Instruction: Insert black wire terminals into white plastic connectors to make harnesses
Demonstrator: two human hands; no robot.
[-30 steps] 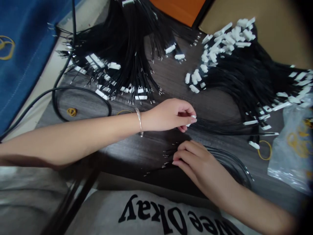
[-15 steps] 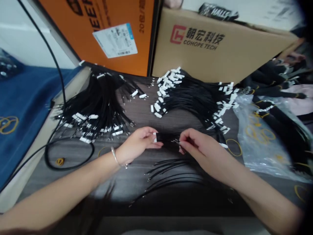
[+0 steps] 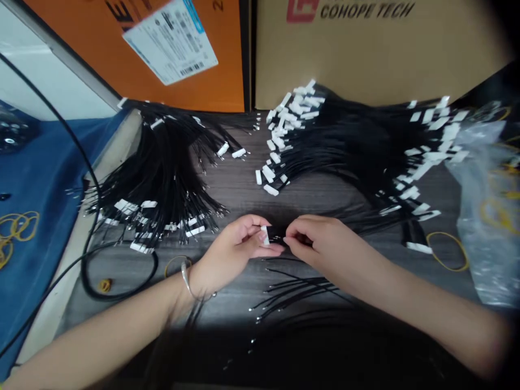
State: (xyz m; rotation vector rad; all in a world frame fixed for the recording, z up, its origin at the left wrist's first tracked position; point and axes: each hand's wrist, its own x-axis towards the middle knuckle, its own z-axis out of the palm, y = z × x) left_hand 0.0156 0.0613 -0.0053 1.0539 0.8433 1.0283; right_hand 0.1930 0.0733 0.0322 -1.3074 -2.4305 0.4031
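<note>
"White plastic, that little plug [image 3: 265, 235]: where is it?"

"Between the thumb and fingers of the left hand [image 3: 229, 246], gripped just above the table [image 3: 239, 189], near the middle of the view."

"And the right hand [image 3: 329, 238]?"

"Close beside it, thumb and forefinger pinched together on thin black wire. Bare metal wire tips [image 3: 277, 238] poke out towards the plug. Whether any of them touches it cannot be told; they are too small and dim."

"What lies below the hands?"

"Some loose black wires [image 3: 300, 284], fanned out, with their metal tips pointing left."

"Beyond them?"

"Two heaps. The left heap [image 3: 166, 173] spreads downward, white plugs and metal tips mixed along its lower edge. The right heap [image 3: 349, 135] has white plugs bunched at both ends. Behind stand an orange box [image 3: 227, 81] and, to its right, a brown box [image 3: 365, 65]."

"Anything near the edges?"

"On the right, a yellow rubber band [image 3: 450, 269] lies beside a clear plastic bag [image 3: 483, 227]. On the left, a thick black cable [image 3: 84, 271] loops around a small bundle of rubber bands [image 3: 104, 285]. The left wrist wears a silvery bracelet [image 3: 185, 279]."
</note>
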